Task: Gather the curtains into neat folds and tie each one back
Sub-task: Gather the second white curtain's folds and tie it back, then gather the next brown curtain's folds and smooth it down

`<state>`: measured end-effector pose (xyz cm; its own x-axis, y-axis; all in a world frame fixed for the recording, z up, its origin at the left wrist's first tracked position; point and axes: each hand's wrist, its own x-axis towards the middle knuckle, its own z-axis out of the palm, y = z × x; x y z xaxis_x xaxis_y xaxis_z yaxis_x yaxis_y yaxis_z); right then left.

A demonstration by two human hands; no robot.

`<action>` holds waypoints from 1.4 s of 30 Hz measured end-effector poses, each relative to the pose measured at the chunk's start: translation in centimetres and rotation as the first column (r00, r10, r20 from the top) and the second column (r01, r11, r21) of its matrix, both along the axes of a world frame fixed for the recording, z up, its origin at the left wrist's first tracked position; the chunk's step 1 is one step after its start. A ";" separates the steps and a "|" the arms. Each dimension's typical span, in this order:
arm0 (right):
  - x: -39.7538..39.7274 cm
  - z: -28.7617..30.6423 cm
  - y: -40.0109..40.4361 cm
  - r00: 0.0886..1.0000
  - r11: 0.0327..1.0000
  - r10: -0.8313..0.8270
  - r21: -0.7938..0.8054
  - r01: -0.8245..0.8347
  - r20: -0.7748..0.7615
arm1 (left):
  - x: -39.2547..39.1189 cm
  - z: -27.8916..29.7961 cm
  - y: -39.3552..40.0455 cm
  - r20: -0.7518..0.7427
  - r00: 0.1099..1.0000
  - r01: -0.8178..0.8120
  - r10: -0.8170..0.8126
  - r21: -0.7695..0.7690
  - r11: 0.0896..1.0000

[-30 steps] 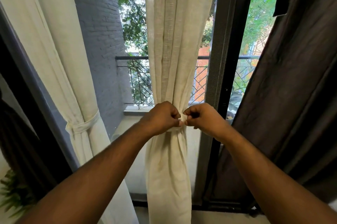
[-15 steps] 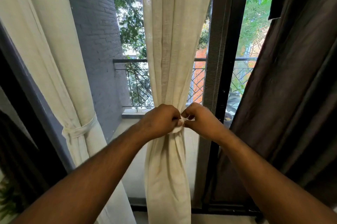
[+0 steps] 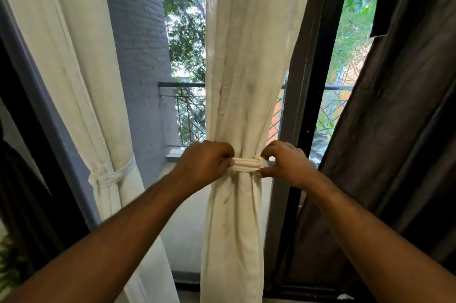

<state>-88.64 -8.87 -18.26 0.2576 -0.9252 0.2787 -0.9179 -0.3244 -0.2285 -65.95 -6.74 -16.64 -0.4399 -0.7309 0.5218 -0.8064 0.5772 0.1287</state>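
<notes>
The person stands at the window with both arms stretched forward to the cream curtain (image 3: 243,60) hanging in the middle. It is bunched into folds at its waist, where a cream tie (image 3: 245,165) runs flat across the front. The left hand (image 3: 206,163) is curled into a fist clamped on the tie's left end, and the right hand (image 3: 287,163) pinches the right end between thumb and fingers; the two hands are apart, one at each side of the gathered cloth, with the band pulled straight between them. Below the tie the curtain falls in a narrow bundle towards the floor. Off to the left, a second cream curtain (image 3: 81,85) hangs already cinched by its own band (image 3: 112,175) knotted around it. On the right, a dark brown curtain (image 3: 399,129) hangs loose, just beside the black window frame (image 3: 318,60). Through the glass, a balcony railing (image 3: 181,85) and green trees show.
</notes>
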 end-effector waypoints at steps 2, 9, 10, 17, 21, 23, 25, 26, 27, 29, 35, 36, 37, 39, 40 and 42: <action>-0.4 0.4 -0.5 0.993 0.997 0.053 0.044 -0.058 0.103 | 1.6 -1.0 -0.9 -0.036 0.996 0.065 -0.084 -0.363 0.930; -0.3 0.3 -1.1 0.862 0.950 0.066 0.233 -0.208 0.503 | 0.7 -3.4 -1.3 -0.767 0.637 0.395 0.078 0.412 0.821; -0.1 0.2 -1.2 0.852 0.952 0.054 0.230 -0.201 0.521 | 0.4 -4.0 -1.6 -0.787 0.611 0.415 0.087 0.413 0.811; 0.7 -0.4 -1.7 0.661 0.892 -0.055 0.335 -0.304 0.748 | 0.3 -5.0 -3.0 -0.875 0.472 0.356 0.111 0.304 0.884; 1.9 -0.8 -1.3 0.436 0.919 -0.070 0.228 -0.323 0.897 | 0.6 -5.1 -3.9 -0.895 0.428 0.404 0.126 0.315 0.859; 2.3 -0.8 -1.0 0.408 0.956 -0.047 0.160 -0.247 0.912 | 1.0 -5.2 -4.3 -0.892 0.426 0.355 0.152 0.319 0.879; 2.5 -0.9 -0.9 0.415 0.976 -0.033 0.118 -0.182 0.909 | 0.9 -5.4 -4.5 -0.904 0.392 0.329 0.171 0.311 0.892; 2.7 -0.9 -1.1 0.426 0.980 -0.023 0.104 -0.167 0.905 | 0.7 -5.4 -4.5 -0.917 0.354 0.336 0.183 0.308 0.890; 2.6 -1.1 -1.2 0.439 0.984 -0.018 0.095 -0.153 0.898 | 0.3 -5.4 -4.3 -0.927 0.322 0.352 0.193 0.307 0.884; 2.5 -1.4 -1.8 0.472 0.984 -0.015 0.097 -0.150 0.881 | 0.2 -5.5 -4.2 -0.922 0.325 0.350 0.210 0.323 0.879; 0.0 -0.9 -1.9 0.649 0.979 -0.041 0.161 -0.126 0.760 | -1.3 -4.9 -3.6 -0.789 0.587 0.178 0.181 0.344 0.922; -0.8 -0.7 -1.9 0.696 0.983 -0.032 0.148 -0.108 0.718 | -2.2 -4.9 -3.3 -0.786 0.591 0.151 0.181 0.329 0.932; -1.1 -0.8 -2.0 0.744 0.985 -0.034 0.149 -0.089 0.668 | -2.9 -5.4 -3.1 -0.776 0.603 0.117 0.184 0.315 0.942; -1.9 -0.6 -1.8 0.843 0.985 -0.029 0.158 -0.066 0.537 | -4.7 -6.8 -2.2 -0.720 0.658 -0.011 0.219 0.281 0.960; -2.8 -0.3 -1.4 0.891 0.985 -0.013 0.160 -0.067 0.454 | -6.1 -7.8 -1.3 -0.674 0.685 -0.144 0.277 0.247 0.958; -4.1 0.4 -0.5 0.976 0.986 0.031 0.153 -0.065 0.215 | -8.6 -9.6 0.9 -0.554 0.731 -0.437 0.399 0.069 0.897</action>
<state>-92.70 -9.34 -17.86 0.2542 -0.9498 0.1823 -0.8274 -0.3111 -0.4676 -74.53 -5.88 -26.20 0.2717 -0.7310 0.6259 -0.7740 0.2205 0.5935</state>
